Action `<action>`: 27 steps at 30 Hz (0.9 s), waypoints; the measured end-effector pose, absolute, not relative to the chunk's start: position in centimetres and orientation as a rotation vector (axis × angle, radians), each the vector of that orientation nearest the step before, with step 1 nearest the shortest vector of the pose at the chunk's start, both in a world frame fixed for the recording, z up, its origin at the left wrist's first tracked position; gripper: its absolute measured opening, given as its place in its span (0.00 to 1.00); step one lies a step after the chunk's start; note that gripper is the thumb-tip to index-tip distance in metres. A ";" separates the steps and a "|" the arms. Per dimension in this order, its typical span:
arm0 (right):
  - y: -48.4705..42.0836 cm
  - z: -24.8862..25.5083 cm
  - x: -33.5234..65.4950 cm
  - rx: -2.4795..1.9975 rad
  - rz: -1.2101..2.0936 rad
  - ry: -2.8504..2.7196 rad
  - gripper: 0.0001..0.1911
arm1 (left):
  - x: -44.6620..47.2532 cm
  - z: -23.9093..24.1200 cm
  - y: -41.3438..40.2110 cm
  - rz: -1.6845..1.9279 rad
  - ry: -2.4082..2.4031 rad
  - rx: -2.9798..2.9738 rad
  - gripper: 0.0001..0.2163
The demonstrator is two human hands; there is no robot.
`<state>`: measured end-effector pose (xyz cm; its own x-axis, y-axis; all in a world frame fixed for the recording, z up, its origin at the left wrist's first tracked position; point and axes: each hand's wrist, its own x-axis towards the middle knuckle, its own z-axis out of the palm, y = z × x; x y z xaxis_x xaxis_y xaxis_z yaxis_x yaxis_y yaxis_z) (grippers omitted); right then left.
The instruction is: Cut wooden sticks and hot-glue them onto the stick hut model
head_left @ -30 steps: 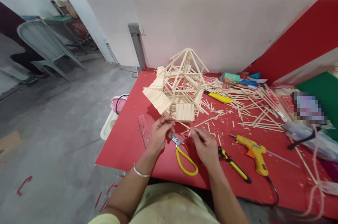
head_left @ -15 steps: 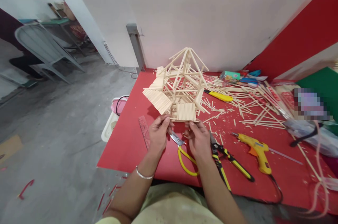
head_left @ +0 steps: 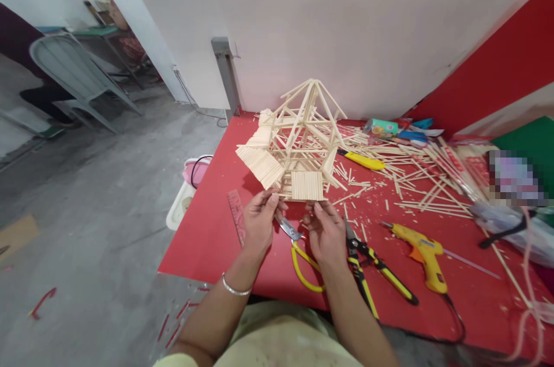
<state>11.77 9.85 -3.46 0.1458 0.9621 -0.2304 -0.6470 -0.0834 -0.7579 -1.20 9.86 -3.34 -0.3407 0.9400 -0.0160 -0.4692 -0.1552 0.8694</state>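
A model house frame (head_left: 312,122) built of thin wooden sticks stands on the red table, its roof poles meeting in a peak. Side-by-side sticks form a slanted panel (head_left: 262,166) at its left. A smaller stick panel (head_left: 307,185) sits at the front, with a thin wooden stick along its lower edge. My left hand (head_left: 259,223) pinches the left end of that stick. At the other end, my right hand (head_left: 325,231) has thumb and fingers closed on it, close under the panel. Scissors (head_left: 298,248) with yellow handles lie between my hands.
Yellow-black pliers (head_left: 376,269) and a yellow glue gun (head_left: 422,251) lie to the right. Behind them are a yellow cutter knife (head_left: 363,160) and many loose sticks (head_left: 415,171). A clear ruler (head_left: 236,217) is at left. White boards (head_left: 337,44) stand behind the table (head_left: 203,240).
The whole view has shifted slightly. Both hands keep their grip at the front of the model, with hardly any visible movement.
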 end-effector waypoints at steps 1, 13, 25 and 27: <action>9.8 -3.5 11.8 -0.894 1.415 -0.459 0.12 | -1.2 -3.4 9.8 1.707 1.008 0.688 0.14; 9.6 -3.6 11.9 -0.920 1.387 -0.514 0.15 | -1.2 -3.5 9.7 1.701 1.016 0.708 0.15; 9.6 -3.5 11.9 -0.913 1.383 -0.503 0.17 | -1.2 -3.5 9.8 1.695 1.029 0.705 0.16; 9.6 -3.6 12.0 -0.907 1.381 -0.502 0.17 | -1.2 -3.4 9.8 1.698 1.026 0.700 0.16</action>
<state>11.96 9.61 -3.56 0.1632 0.9664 -0.1987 -0.6138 -0.0583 -0.7873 -1.19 9.77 -3.43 -0.3416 0.9397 -0.0147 -0.4501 -0.1498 0.8803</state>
